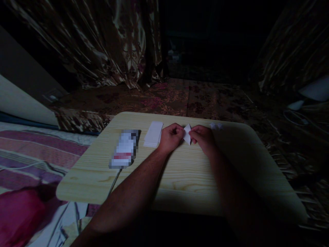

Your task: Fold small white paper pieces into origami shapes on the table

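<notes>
Between my two hands is a small piece of folded white paper (187,134) with pointed top and bottom corners, held just above the wooden table (190,175). My left hand (171,137) pinches its left side, fingers curled. On the right edge, my right hand (203,136) grips it between thumb and fingertips. A stack of white paper strips (153,133) lies just left of my left hand. Beyond my right hand sit small white folded paper pieces (216,126), too dim to make out clearly.
A phone (125,149), its screen blurred out, lies on the table's left with a cable (114,182) running toward me. A bed with a striped cover (51,147) and a pink cloth (20,218) is at left. Patterned curtains (128,41) hang behind; the room is dark.
</notes>
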### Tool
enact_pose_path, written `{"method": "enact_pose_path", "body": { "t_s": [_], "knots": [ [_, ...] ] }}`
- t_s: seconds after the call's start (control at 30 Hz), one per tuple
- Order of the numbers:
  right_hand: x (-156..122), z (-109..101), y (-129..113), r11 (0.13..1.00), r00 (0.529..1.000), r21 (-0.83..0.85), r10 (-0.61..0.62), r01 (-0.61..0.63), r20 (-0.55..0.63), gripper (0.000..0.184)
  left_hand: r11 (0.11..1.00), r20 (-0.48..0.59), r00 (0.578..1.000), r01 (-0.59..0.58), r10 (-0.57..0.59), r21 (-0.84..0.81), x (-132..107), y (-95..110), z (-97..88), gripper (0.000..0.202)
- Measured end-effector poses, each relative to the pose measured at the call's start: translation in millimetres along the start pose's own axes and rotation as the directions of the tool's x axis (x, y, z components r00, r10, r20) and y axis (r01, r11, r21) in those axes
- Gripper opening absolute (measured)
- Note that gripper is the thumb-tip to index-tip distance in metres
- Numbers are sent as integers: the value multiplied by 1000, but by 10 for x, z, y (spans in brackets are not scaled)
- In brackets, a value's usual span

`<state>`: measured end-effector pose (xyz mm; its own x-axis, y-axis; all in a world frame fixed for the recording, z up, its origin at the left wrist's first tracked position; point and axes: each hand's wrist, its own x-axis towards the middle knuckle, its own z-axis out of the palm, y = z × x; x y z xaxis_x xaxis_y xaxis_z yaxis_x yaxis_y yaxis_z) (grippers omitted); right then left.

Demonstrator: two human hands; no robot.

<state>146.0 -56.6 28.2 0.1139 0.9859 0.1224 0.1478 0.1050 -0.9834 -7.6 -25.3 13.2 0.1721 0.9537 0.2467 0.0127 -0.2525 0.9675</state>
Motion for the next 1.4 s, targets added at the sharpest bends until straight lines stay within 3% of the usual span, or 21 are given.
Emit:
{"method": "enact_pose_path", "body": {
  "t_s": [0.57,0.87,1.4],
  "knots": [
    [-11,28,-13,992,998,-107,-65,62,-25,14,995,-49,996,-66,70,71,-7,-3,-6,14],
    [-27,60,32,950,983,-272,-175,152,-61,10,999,-44,999,12,-10,33,-13,26,14,16],
    [-32,65,38,948,990,-303,-126,102,-59,13,996,7,998,62,-61,-62,-22,56,28,18]
  ]
}}
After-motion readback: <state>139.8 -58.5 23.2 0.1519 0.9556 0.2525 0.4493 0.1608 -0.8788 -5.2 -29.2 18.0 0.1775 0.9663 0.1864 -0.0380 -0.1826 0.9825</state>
